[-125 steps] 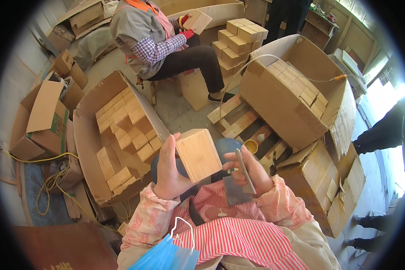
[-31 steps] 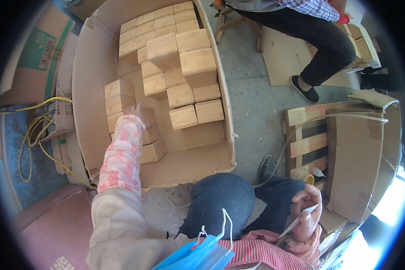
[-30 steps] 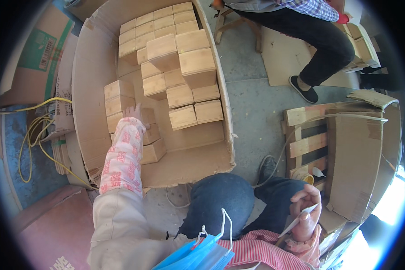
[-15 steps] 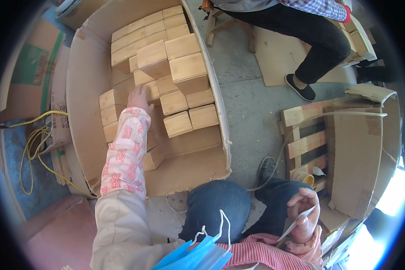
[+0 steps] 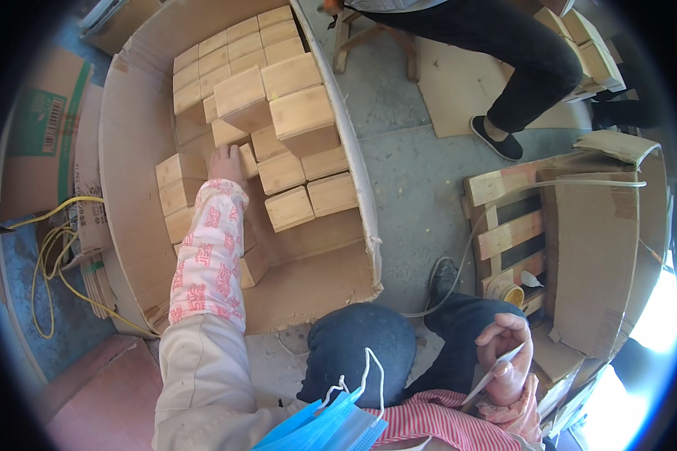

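Deep in the big cardboard box [image 5: 353, 150], my left hand [image 5: 226, 165] has its fingers bent against a pale wooden block [image 5: 248, 161], which shows at its right side; part of the grip is hidden by the hand. Stacked blocks [image 5: 282, 173] stand to the right of the hand, with a taller pile [image 5: 241, 98] beyond it. More blocks [image 5: 179, 180] sit to its left. Over my lap at the lower right, my right hand [image 5: 508, 361] is curled, palm up, around a thin white sheet [image 5: 493, 376] whose pale face and edge stick out.
A blue face mask [image 5: 331, 425] hangs at the lower edge. To the right are a wooden pallet [image 5: 511, 234], a yellow-rimmed tub [image 5: 513, 295] and a cardboard sheet [image 5: 594, 255]. A yellow cord [image 5: 53, 248] lies left. Another person's leg [image 5: 496, 56] is at the top right.
My left hand and the wooden block beside it have shifted slightly toward me, opening a gap to the blocks beyond. The whole view has moved a little. My right hand keeps its sheet.
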`<state>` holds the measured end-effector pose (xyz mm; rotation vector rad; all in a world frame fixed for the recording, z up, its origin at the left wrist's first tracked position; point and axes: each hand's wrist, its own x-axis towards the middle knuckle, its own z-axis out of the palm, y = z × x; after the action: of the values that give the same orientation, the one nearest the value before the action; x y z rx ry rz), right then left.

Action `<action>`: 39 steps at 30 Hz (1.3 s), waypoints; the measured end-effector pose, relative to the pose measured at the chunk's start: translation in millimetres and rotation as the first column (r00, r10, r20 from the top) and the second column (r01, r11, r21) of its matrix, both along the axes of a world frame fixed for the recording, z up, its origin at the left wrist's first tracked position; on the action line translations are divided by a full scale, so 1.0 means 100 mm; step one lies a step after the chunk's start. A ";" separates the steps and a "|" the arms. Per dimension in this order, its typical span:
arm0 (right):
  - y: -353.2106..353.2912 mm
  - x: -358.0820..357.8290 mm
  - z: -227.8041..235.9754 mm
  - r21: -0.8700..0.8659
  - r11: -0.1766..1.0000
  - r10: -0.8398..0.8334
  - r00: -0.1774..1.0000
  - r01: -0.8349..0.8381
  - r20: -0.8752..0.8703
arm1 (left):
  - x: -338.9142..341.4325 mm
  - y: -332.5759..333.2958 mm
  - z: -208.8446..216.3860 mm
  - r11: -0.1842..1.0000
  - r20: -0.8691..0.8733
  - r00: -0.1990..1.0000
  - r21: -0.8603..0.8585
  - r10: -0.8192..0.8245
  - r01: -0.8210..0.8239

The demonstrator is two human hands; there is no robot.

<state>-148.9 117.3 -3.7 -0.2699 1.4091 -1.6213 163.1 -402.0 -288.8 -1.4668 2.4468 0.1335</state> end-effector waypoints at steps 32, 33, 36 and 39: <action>0.72 0.18 0.70 -0.217 0.970 0.111 0.994 -0.111 -0.013 | -0.51 3.04 3.74 0.873 -0.749 0.473 -0.476 -0.465 0.105; 0.75 0.21 0.76 -0.190 0.977 0.087 0.995 -0.093 -0.040 | -0.61 3.15 3.79 0.847 -0.739 0.435 -0.516 -0.515 0.125; 0.78 0.24 0.86 -0.138 0.988 0.067 0.998 -0.065 0.007 | -0.89 3.49 3.85 0.832 -0.764 0.333 -0.530 -0.553 0.163; 0.73 0.26 0.82 -0.065 0.998 0.011 0.995 -0.004 0.103 | -1.11 3.86 3.82 0.863 -0.822 0.266 -0.474 -0.504 0.175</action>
<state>-122.6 190.3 78.8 -0.2251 1.2775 -1.6530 52.0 -16.4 92.9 -0.9313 3.8533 0.7580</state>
